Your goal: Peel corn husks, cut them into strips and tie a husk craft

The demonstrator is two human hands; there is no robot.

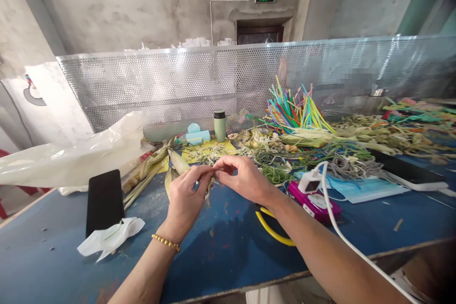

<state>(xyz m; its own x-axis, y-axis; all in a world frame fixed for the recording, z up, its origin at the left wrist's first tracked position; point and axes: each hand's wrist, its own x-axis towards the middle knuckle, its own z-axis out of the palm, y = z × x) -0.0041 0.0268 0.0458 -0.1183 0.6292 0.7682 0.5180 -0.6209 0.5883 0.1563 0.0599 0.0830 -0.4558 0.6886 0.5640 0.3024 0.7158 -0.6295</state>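
Observation:
My left hand (188, 194), with a gold bead bracelet (166, 242) at its wrist, is closed in a pinch over the table. The fingertips of my right hand (245, 178) pinch too and meet those of the left. Whatever sits between the fingertips is too small or hidden to name. Right behind my left hand a pale green corn husk (178, 161) sticks up, and a loose husk leaf (169, 181) hangs beside it; I cannot tell whether the hand grips them.
On the blue table (221, 256) lie a black phone (104, 202), white tissue (110, 237), a yellow curved strip (272, 232) and a purple device (317, 204) with a white cable. Behind are a green bottle (220, 126), colourful pipe cleaners (295, 109) and a perforated metal screen (199, 80).

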